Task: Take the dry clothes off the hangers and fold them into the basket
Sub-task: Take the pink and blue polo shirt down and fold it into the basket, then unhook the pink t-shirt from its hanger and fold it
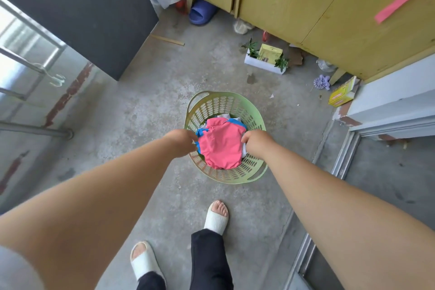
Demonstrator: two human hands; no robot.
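A pink garment (221, 148) is grasped at its two sides by the left hand (181, 142) and the right hand (256, 142); it is laid on other clothes (223, 116) inside the green basket (226, 99), which is placed on the floor (164, 92)

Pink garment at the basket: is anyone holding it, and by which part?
Yes. The left hand grips the pink garment by its left edge, and the right hand by its right edge, in the mouth of the green basket.
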